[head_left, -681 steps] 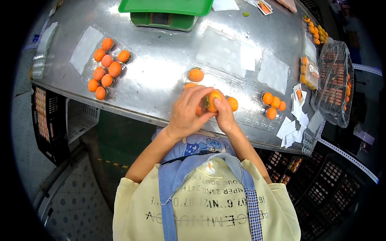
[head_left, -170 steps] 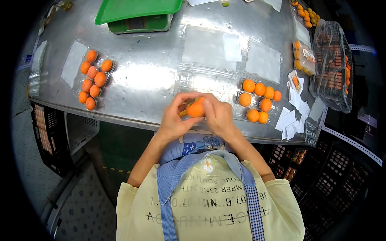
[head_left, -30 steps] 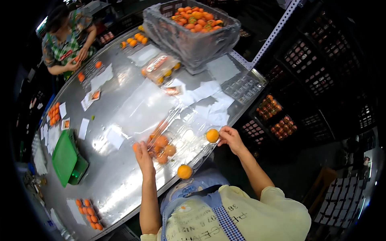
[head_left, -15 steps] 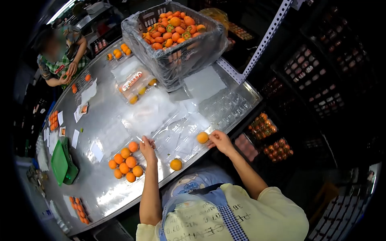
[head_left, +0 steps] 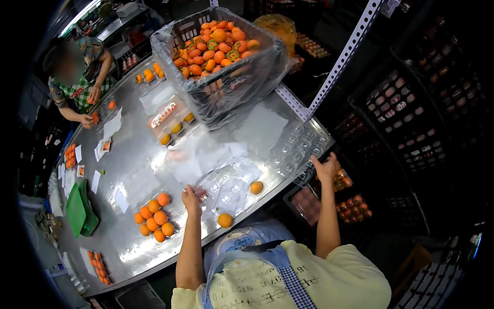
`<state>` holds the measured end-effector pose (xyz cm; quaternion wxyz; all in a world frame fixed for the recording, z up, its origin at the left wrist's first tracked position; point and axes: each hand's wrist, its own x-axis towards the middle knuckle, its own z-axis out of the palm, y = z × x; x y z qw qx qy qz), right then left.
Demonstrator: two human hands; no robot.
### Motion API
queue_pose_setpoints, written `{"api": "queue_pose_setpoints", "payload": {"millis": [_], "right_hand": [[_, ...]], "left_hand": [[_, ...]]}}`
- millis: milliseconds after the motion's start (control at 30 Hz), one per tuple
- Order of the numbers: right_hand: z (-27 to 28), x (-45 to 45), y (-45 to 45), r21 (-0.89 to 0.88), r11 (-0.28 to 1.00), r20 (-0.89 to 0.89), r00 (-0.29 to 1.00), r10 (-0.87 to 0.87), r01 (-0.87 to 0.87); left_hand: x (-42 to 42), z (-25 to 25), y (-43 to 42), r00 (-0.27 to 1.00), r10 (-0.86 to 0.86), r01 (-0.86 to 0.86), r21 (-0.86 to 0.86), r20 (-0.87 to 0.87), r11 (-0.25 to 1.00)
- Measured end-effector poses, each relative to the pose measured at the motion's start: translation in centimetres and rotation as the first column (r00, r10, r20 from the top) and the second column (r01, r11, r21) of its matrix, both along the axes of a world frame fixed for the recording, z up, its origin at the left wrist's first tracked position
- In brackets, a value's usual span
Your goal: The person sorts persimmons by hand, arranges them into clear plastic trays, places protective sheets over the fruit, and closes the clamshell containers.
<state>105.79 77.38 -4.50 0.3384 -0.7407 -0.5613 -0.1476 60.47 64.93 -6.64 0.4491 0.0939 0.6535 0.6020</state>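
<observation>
My right hand (head_left: pixel 326 168) reaches over the table's right edge, thumb and fingers apart, at the rim of the clear plastic fruit trays (head_left: pixel 296 149). Whether it touches them is hard to tell. My left hand (head_left: pixel 191 200) is over thin clear plastic sheets (head_left: pixel 226 185), its fingers loosely apart and nothing visible in them. One orange persimmon (head_left: pixel 257 187) lies on the sheets between my hands; another persimmon (head_left: pixel 225 220) sits close to the front edge. Left of my left hand, a group of persimmons (head_left: pixel 153 224) rests in rows in a clear tray.
A plastic-lined crate (head_left: pixel 226 92) full of persimmons stands at the back beside a perforated metal post (head_left: pixel 339 67). A labelled fruit pack (head_left: pixel 170 116) lies before it. At left are a green basket (head_left: pixel 77 208) and a co-worker (head_left: pixel 82 77) handling fruit. Fruit packs (head_left: pixel 354 208) lie below right.
My right hand has let go of the persimmon on the plastic sheets and moved right to the clear trays. My left hand has shifted slightly toward me. The co-worker's hands have moved apart.
</observation>
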Motion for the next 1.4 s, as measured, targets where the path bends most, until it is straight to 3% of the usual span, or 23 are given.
{"api": "queue_pose_setpoints", "payload": {"millis": [33,100,200,300,400,567,667,733,833,1067,1167,1267,1400], "right_hand": [[-1.1,0.3,0.6,-0.161,0.984,-0.313,0.95,0.024,-0.077],[-2.4,0.4,0.9,-0.357,0.864,-0.806,0.585,-0.093,-0.355],[-1.4,1.1,0.2,-0.223,0.844,-0.962,0.25,-0.109,-0.488],[0.3,3.5,-1.2,-0.113,0.888,-0.993,0.082,-0.086,-0.446],[2.5,6.0,-2.5,-0.13,0.903,-0.991,0.043,-0.124,-0.409],[2.6,8.4,-5.0,-0.134,0.9,-0.988,0.121,-0.091,-0.414],[3.2,9.1,-6.4,-0.146,0.907,-0.986,0.134,-0.1,-0.396],[3.8,9.0,-7.2,-0.157,0.912,-0.982,0.159,-0.102,-0.379],[4.9,8.9,-8.2,-0.139,0.907,-0.984,0.157,-0.082,-0.396],[7.2,8.9,-9.9,-0.113,0.952,-0.985,0.16,-0.069,-0.284],[8.1,9.0,-11.0,-0.085,0.963,-0.981,0.192,-0.036,-0.256],[8.0,9.8,-12.1,-0.048,0.972,-0.969,0.246,0.011,-0.23],[9.4,9.2,-13.3,-0.064,0.975,-0.975,0.224,-0.015,-0.214]], "left_hand": [[0.4,-1.0,0.1,0.999,0.004,-0.006,0.026,0.053,1.0],[0.9,-1.9,0.1,0.992,0.019,-0.023,0.036,0.126,0.999],[2.9,-1.9,0.1,0.984,0.08,-0.081,-0.001,0.156,0.997],[4.6,-0.2,-0.2,0.992,0.109,-0.108,-0.01,0.07,0.994],[5.9,0.1,-0.2,0.983,0.174,-0.177,0.045,0.055,0.983],[9.7,-1.6,-0.8,0.975,0.197,-0.205,0.076,0.102,0.976],[13.0,-2.3,-1.7,0.985,0.132,-0.139,0.061,0.107,0.988],[14.8,0.5,-1.3,0.983,0.102,-0.114,0.07,0.154,0.991],[15.7,0.6,0.2,0.984,0.047,-0.062,0.081,0.172,0.995],[18.0,-0.8,8.6,0.968,-0.053,0.017,0.148,0.244,0.989],[16.8,-1.6,12.6,0.984,-0.162,0.15,0.158,0.069,0.976],[15.3,-3.3,16.5,0.995,-0.093,0.099,0.175,-0.042,0.98],[13.8,-2.9,19.1,0.971,-0.178,0.194,0.086,-0.161,0.977]]}}
